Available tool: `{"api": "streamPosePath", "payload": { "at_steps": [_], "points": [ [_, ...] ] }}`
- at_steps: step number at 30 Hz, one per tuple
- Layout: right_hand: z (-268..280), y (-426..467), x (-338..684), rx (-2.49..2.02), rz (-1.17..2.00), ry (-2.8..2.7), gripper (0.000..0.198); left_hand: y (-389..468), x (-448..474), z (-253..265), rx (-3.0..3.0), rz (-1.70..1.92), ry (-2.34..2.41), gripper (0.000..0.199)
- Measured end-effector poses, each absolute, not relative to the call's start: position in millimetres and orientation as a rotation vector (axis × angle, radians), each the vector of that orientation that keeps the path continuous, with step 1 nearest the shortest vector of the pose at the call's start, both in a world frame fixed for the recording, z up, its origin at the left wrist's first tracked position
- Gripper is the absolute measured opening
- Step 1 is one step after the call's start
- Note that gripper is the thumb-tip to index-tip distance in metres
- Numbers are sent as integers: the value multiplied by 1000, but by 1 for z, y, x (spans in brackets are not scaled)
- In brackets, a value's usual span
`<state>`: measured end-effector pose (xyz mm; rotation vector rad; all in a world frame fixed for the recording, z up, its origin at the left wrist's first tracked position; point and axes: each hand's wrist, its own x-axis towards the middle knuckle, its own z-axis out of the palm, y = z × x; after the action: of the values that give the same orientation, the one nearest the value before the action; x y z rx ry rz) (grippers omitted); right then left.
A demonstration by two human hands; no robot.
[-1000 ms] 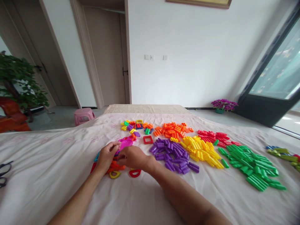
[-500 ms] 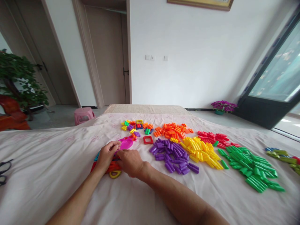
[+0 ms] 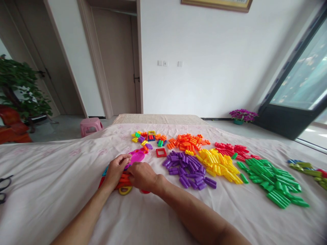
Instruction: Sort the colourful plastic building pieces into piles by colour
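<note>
My left hand (image 3: 118, 170) is closed, its thumb and fingertips pinched at the near edge of a round pink plastic piece (image 3: 138, 156). Beside it, my right hand (image 3: 143, 175) is curled with the fingers pointing down; whatever they grip is hidden. Below and between both hands lies a cluster of toy pieces: orange pieces (image 3: 124, 178), a yellow ring-shaped piece (image 3: 125, 191) and a light blue piece (image 3: 105, 170) partly behind my left hand. A bit of a red piece (image 3: 145, 191) shows under my right hand.
Right of my hands lie piles of purple tubes (image 3: 187, 170), yellow tubes (image 3: 221, 165), orange tubes (image 3: 187, 141), red tubes (image 3: 231, 149) and green tubes (image 3: 276, 180). A red square frame (image 3: 161, 152) sits ahead. Black-rimmed glasses (image 3: 4, 189) rest at far left on the pale cloth (image 3: 63, 170).
My right hand has shifted slightly, and a bit of red now shows beneath it. My left hand stays at the pink piece. The piles are unchanged.
</note>
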<state>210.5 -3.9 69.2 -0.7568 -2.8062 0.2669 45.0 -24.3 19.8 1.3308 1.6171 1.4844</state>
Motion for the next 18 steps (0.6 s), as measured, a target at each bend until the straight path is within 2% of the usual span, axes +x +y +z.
{"api": "streamPosePath", "payload": {
  "at_steps": [7, 16, 18],
  "points": [
    [97, 22, 232, -981, 345, -2689, 23, -24, 47, 18, 1235, 1491, 1588, 46],
    [132, 88, 316, -1736, -28, -2205, 33, -23, 47, 17, 1260, 1497, 1604, 44],
    [132, 95, 324, -1793, -122, -2113, 35, -23, 47, 17, 1261, 1494, 1606, 43]
  ]
}}
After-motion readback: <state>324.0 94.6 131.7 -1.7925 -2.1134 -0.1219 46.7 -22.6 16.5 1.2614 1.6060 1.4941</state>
